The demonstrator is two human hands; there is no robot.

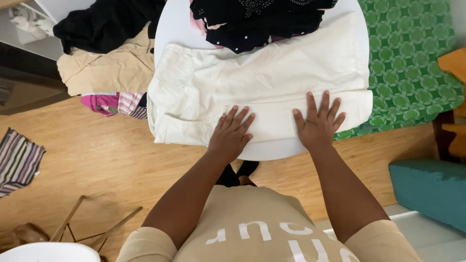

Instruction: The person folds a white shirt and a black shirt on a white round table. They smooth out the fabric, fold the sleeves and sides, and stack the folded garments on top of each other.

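On the round white surface (170, 24) lies a folded white cloth (272, 82), maybe a pair of trousers, though I can't be sure from here. It covers most of the near side, and its left end hangs a bit over the edge. Both hands are open and flat on it, pressing down, holding nothing. The left hand (231, 134) rests on the near edge of the cloth, fingers spread and pointing away from the person. The right hand (318, 121) lies near it, to the right, palm down too, with a small gap between the two.

At the far side of the surface sits a dark dotted garment (257, 22), and it overlaps the top of the white cloth. To the left, off the surface, a tan garment (109, 68) is piled with black clothes (104, 22) behind it and a pink striped piece (116, 103) under it. A green patterned cloth (412, 58) lies to the right. A striped rag (18, 160) is on the wooden floor (97, 165), well apart from the hands. A teal cushion (432, 189) is at the lower right.
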